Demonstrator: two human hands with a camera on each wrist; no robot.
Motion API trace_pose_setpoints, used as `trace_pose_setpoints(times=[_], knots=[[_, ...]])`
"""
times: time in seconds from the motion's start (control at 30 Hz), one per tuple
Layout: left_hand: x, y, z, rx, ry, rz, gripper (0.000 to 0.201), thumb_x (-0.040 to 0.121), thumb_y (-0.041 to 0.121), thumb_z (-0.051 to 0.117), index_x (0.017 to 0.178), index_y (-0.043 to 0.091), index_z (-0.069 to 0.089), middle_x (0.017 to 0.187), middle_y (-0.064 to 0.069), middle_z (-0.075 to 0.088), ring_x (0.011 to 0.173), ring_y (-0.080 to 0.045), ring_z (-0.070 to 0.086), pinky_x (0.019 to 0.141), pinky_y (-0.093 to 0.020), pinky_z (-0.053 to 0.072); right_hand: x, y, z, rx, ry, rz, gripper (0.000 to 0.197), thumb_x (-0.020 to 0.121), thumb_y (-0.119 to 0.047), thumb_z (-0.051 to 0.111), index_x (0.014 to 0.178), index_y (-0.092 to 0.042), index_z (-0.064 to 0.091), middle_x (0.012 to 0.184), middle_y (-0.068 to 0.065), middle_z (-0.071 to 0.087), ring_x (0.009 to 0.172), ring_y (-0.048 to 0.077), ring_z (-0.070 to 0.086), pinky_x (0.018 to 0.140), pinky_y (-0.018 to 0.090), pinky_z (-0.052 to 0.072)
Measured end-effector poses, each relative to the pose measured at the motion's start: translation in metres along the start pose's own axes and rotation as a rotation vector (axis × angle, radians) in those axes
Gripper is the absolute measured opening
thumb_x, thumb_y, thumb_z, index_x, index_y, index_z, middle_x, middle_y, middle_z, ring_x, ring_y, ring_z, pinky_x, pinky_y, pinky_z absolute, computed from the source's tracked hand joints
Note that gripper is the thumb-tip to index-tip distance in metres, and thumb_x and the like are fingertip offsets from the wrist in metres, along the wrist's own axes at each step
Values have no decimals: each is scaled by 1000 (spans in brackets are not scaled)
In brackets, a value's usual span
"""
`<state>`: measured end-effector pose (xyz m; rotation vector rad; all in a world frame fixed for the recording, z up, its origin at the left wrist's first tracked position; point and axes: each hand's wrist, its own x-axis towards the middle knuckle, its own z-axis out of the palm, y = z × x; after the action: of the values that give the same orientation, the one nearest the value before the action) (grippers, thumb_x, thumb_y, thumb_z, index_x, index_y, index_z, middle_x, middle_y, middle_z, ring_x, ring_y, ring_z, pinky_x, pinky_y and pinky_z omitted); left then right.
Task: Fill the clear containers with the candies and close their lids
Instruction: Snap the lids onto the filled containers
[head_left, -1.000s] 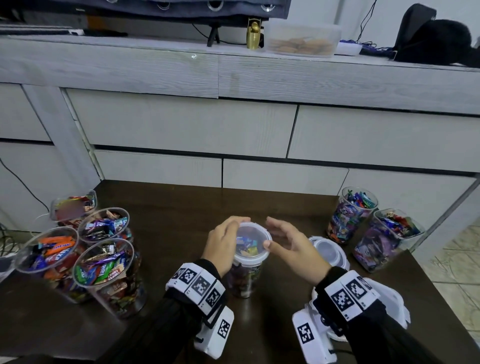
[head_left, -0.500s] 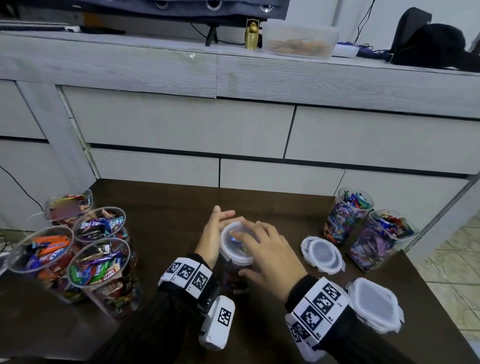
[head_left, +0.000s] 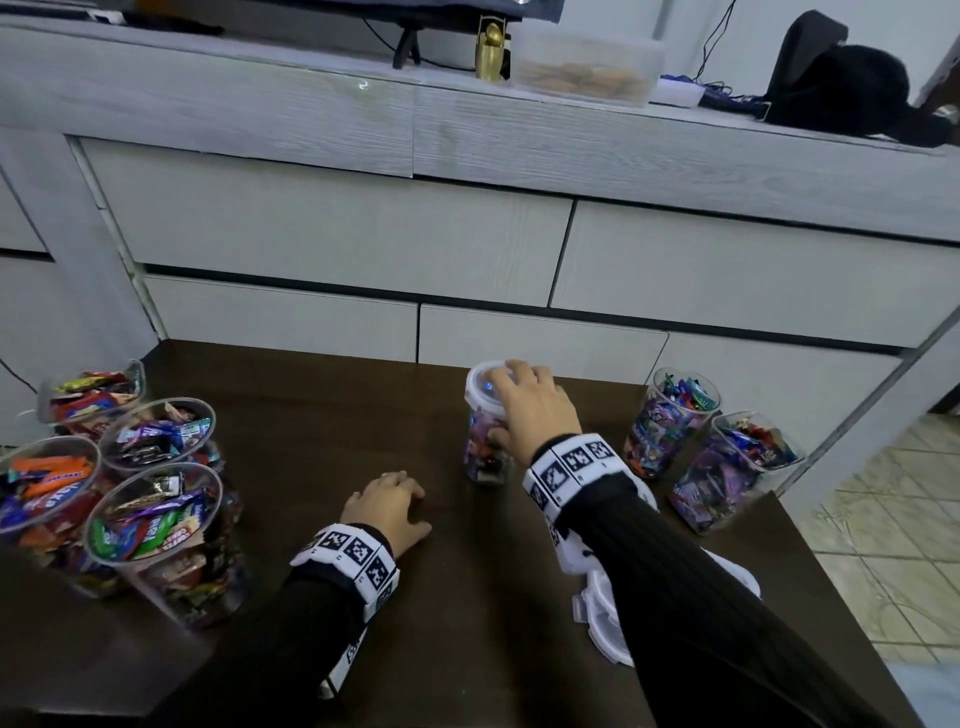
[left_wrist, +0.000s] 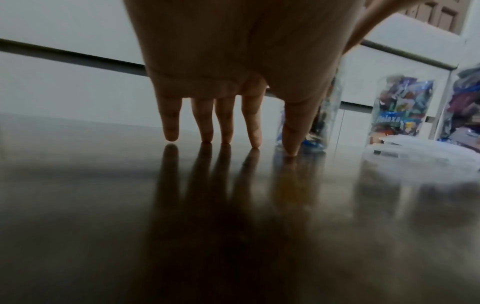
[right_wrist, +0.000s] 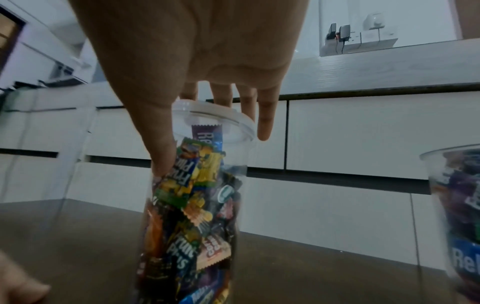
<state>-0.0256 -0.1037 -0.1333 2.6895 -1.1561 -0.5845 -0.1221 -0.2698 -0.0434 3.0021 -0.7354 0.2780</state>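
A clear container (head_left: 483, 447) full of wrapped candies stands on the dark table (head_left: 322, 415), with its white-rimmed lid (head_left: 480, 387) on top. My right hand (head_left: 524, 410) grips it from above, fingers over the lid and thumb down its near side. In the right wrist view the thumb (right_wrist: 161, 148) presses the container (right_wrist: 192, 216) wall just under the lid (right_wrist: 207, 115). My left hand (head_left: 392, 501) holds nothing and rests on the table to the container's near left. Its fingertips (left_wrist: 205, 137) touch the tabletop. Two lidless clear containers (head_left: 670, 421) (head_left: 732, 473) of candies stand at the right.
Several open cups of candies (head_left: 156, 540) crowd the table's left edge. Loose white lids (head_left: 608, 623) lie under my right forearm near the right front. A grey drawer unit (head_left: 337, 239) runs behind the table. Tiled floor (head_left: 883, 545) shows beyond the right edge.
My left hand has let go of the container and come down onto the table. My right hand has moved the lidded container further back on the table.
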Motion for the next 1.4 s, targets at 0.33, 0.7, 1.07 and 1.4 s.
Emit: trace_pose_setpoints(times=[0.33,0.7,1.07,1.4], knots=[[3,-2,4,26,-41,-2,63,83,58,63,137,34,42,158,4,22,144,-17,24,115,-43,30,43,20,7,70,-11,164,72,77,-26,73,136,-16,33,140,11,36,127,31,36,97,47,44],[5,-3,8,24,-14,4,62,83,59,62,136,36,41,158,5,21,144,-17,24,116,-42,26,14,147,-46,-123,-132,700,101,64,-56,78,138,-8,28,144,19,30,131,40,32,102,61,33],[3,-3,6,26,-22,6,62,83,58,62,137,35,41,158,5,22,144,-17,25,116,-42,27,7,158,-33,-77,-173,664,47,78,-42,70,105,-9,50,114,14,59,103,33,57,88,40,44],[3,-3,4,36,-31,14,62,83,59,62,136,36,41,156,6,25,141,-16,28,114,-41,32,27,104,-24,-76,-244,398,83,69,-58,73,126,-8,40,119,16,53,109,32,53,83,39,47]])
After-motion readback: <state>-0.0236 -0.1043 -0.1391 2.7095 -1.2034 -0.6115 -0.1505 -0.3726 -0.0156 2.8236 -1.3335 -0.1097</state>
